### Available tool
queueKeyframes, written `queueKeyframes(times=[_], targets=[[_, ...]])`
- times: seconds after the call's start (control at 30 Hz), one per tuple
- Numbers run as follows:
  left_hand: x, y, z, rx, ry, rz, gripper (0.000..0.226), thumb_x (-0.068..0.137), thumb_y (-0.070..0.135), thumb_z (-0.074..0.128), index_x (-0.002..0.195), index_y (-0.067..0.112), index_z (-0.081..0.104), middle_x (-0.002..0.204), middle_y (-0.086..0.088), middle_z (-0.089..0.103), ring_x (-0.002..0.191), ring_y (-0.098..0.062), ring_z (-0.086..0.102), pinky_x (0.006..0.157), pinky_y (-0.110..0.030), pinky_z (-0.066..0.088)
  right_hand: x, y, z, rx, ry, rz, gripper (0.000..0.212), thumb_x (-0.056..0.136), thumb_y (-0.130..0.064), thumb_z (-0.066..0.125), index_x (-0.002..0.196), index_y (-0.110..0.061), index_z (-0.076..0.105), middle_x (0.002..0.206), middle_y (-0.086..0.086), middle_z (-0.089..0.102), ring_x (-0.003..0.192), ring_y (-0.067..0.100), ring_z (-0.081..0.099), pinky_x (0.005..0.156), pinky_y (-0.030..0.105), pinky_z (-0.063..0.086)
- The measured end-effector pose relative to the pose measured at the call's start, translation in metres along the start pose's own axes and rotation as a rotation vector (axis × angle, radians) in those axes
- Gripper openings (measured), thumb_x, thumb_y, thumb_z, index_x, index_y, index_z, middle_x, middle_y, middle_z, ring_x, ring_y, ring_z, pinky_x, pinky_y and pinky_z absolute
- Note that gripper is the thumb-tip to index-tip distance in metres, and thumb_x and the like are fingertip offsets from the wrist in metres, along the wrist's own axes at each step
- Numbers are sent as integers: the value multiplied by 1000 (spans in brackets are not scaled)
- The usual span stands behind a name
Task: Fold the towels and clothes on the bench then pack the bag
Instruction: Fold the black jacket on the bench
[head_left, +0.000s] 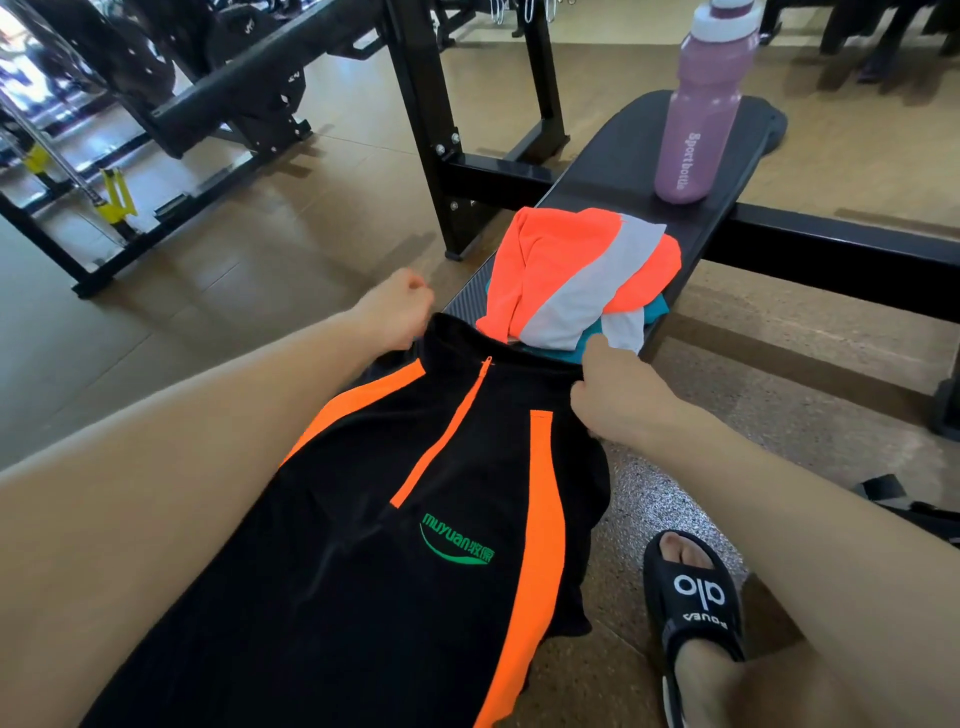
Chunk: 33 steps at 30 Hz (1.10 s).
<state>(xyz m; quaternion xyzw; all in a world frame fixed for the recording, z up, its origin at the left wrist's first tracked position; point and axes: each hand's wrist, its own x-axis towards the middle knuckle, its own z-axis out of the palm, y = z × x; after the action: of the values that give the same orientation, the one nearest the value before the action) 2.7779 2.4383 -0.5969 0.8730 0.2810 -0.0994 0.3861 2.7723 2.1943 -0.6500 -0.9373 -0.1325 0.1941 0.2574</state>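
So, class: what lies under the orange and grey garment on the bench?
Under the orange and grey garment a teal cloth and a white cloth peek out on the bench; how they lie beneath is hidden.

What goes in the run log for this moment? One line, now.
left hand: grips jacket collar | right hand: grips black jacket shoulder | orange garment: unfolded on bench | bottle: upright

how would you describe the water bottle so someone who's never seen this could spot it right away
Start at the black padded bench running away from the person. Past the heap of orange, grey and teal clothes, at the far end, stands the water bottle, upright. It is the only hard thing there: pale purple with a white cap.
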Motion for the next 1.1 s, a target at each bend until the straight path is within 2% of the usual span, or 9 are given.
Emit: queueKeyframes(times=[0.1, 0.3, 0.47, 0.57, 0.63, 0.77, 0.87, 0.97, 1.1], targets=[[-16, -32, 25, 488, 79, 208, 58, 103, 40, 45, 154, 20, 27, 149, -15, 36, 127, -34, 47, 104, -42, 42, 2, 6, 3, 49, -49, 37, 18, 95, -19, 50, 100, -10, 36, 90, 10, 56, 73, 29, 61, 53, 32, 41], [-67, -74, 72, 647, 206, 426, 47, 98, 50, 51, 130, 16, 46, 126, -10, 42, 115, -33, 44, 100, -46, 42, -5, 12, 0, 38, -261, 57, 40, 95, -41, 55, 87, -1, 58, 63, 8, 68, 48, 17, 64, 50, 26, 49], [-101, -105, 94, 742, 126, 405, 73, 102, 57, 37, 160, 17, 17, 162, -13, 21, 150, -31, 18, 124, -45, 15, -16, 29, 19, 223, -303, 108, 87, 83, -49, 74, 138, 0, 28, 117, 6, 53, 103, 21, 55, 64, 29, 42], [-145, -109, 110, 682, 119, 443, 76, 101, 60, 36, 161, 22, 10, 166, -10, 13, 153, -29, 11, 126, -46, 10, -29, 41, 27, 372, -387, 183, 107, 66, -54, 84, 145, -3, 34, 134, 3, 51, 117, 21, 54, 84, 33, 51], [-178, -108, 125, 641, 32, 487, 80, 98, 64, 39, 161, 24, 9, 166, -7, 12, 153, -27, 10, 126, -45, 10, -37, 54, 32, 410, -468, 186, 97, 55, -56, 86, 134, -9, 54, 130, 2, 65, 115, 20, 63, 100, 41, 52], [-223, -103, 157, 711, 86, 635, 80, 84, 69, 49, 143, 16, 40, 143, -6, 40, 134, -30, 39, 113, -42, 33, -68, 55, 17, 498, -655, 104, 36, 85, -24, 77, 117, -9, 69, 111, 2, 76, 107, 19, 71, 105, 41, 50], [-240, -96, 177, 661, 165, 643, 64, 75, 69, 58, 115, 19, 49, 113, 2, 47, 104, -23, 49, 89, -35, 42, -88, 52, 5, 467, -777, 75, 31, 91, -20, 71, 119, -6, 69, 115, 7, 75, 110, 22, 70, 100, 40, 52], [-252, -88, 191, 439, 145, 502, 63, 73, 72, 62, 106, 21, 46, 102, 7, 45, 96, -19, 49, 82, -33, 40, -103, 43, 1, 359, -839, 32, 24, 90, -20, 71, 105, -1, 66, 103, 13, 73, 90, 29, 71, 82, 39, 55], [-267, -74, 200, 81, 105, 295, 69, 67, 73, 70, 103, 21, 43, 100, 8, 52, 97, -15, 55, 83, -33, 47, -118, 29, 8, 503, -756, 86, 27, 91, -3, 62, 70, -12, 49, 58, 6, 45, 47, 15, 45, 51, 28, 35]])
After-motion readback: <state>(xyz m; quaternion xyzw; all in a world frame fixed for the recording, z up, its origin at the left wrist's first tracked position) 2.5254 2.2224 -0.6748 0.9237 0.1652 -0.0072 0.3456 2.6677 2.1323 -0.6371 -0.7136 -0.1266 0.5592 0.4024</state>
